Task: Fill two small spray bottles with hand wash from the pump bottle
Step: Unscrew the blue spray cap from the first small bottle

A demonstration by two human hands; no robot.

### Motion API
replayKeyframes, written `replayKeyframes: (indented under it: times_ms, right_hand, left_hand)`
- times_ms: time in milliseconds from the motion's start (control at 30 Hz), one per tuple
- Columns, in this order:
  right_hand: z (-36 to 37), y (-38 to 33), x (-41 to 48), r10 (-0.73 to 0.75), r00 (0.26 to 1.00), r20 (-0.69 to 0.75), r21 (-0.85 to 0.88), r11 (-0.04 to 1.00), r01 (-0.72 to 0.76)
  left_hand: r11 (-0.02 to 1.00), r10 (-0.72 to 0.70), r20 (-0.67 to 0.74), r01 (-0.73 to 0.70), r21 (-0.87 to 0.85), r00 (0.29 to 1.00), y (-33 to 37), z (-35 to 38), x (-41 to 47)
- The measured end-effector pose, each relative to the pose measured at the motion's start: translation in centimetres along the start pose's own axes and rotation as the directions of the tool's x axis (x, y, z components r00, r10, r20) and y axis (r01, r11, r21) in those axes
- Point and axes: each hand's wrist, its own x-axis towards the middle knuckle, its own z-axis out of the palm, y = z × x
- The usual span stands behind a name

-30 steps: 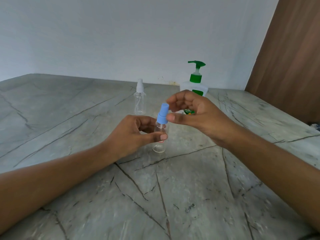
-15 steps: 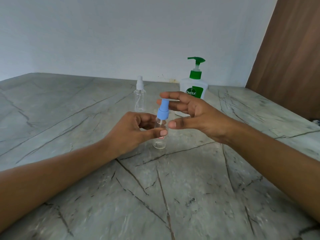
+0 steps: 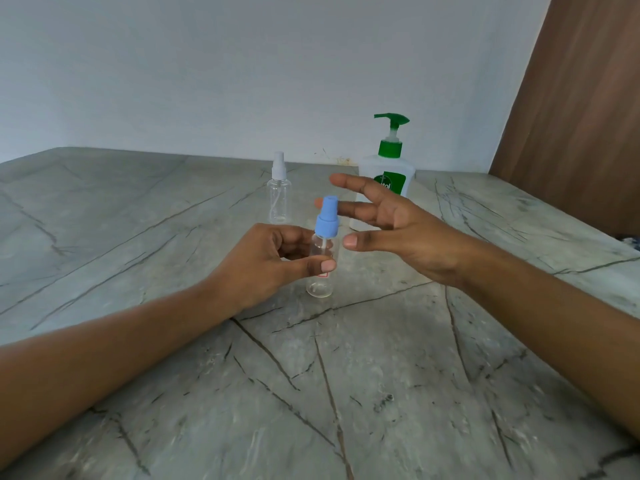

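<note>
A small clear spray bottle with a blue cap [image 3: 324,244] stands upright on the marble table [image 3: 346,375], and my left hand [image 3: 270,261] grips its body between thumb and fingers. My right hand [image 3: 391,226] hovers just right of the blue cap, fingers spread and apart from it, holding nothing. Behind stands a second clear spray bottle with a white cap [image 3: 279,192]. The white pump bottle with a green pump and green label [image 3: 388,168] stands at the back right, partly hidden by my right hand.
A pale wall runs behind the table. A brown wooden panel [image 3: 581,116] rises at the right edge.
My right hand let go of the blue cap and spread open, drawing slightly to the right. My left hand keeps hold of the bottle.
</note>
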Motion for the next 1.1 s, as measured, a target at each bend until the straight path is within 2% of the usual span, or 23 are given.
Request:
replayKeyframes:
  times_ms: [67,167,233,333,467,533,600,667,733,867,1100]
  right_hand:
    - [0.5,-0.1,0.1,-0.008,0.994,-0.107,-0.032,0.999,0.004]
    - [2.2,-0.2,0.5,-0.114,0.931,-0.346,-0.143,0.987,0.068]
    - [2.9,-0.1,0.7,-0.167,0.904,-0.393,-0.219,0.972,0.085]
    - [2.6,0.0,0.8,-0.154,0.920,-0.361,-0.184,0.979,0.092]
    - [1.3,-0.1,0.4,-0.049,0.992,-0.117,0.036,0.998,0.053]
    - [0.9,-0.1,0.2,-0.010,0.999,-0.051,0.072,0.997,0.014]
    - [1.1,-0.1,0.3,-0.017,0.989,-0.149,0.041,0.999,0.023]
    - [1.9,-0.1,0.5,-0.070,0.942,-0.327,-0.054,0.997,0.056]
    - [2.6,0.0,0.8,-0.120,0.906,-0.406,-0.134,0.989,0.071]
    - [2.8,0.2,1.0,-0.129,0.918,-0.374,-0.142,0.987,0.081]
    - [1.8,-0.4,0.4,-0.047,0.989,-0.141,0.005,0.999,0.048]
  left_hand:
    - [1.000,-0.001,-0.001,0.001,-0.016,1.000,0.0,0.0,0.0]
    - [1.000,0.012,-0.009,-0.012,-0.008,1.000,0.0,0.1,0.0]
    - [1.000,0.018,-0.012,-0.018,-0.010,1.000,0.0,0.1,0.0]
    - [1.000,0.008,-0.016,-0.008,-0.019,1.000,0.0,0.1,-0.1]
    - [1.000,-0.007,-0.018,0.006,-0.017,1.000,-0.1,0.1,0.0]
    - [1.000,-0.006,-0.018,0.005,-0.015,1.000,0.0,0.2,0.0]
    - [1.000,-0.005,-0.018,0.004,-0.030,1.000,-0.1,0.2,0.1]
    - [0.999,-0.004,-0.021,0.003,-0.049,1.000,-0.2,0.2,0.1]
    - [0.999,0.007,-0.026,-0.008,-0.039,1.000,-0.2,0.2,0.1]
    - [0.999,0.011,-0.027,-0.012,-0.034,1.000,-0.2,0.2,0.2]
    - [0.999,0.008,-0.004,-0.008,-0.033,1.000,-0.2,0.1,0.1]
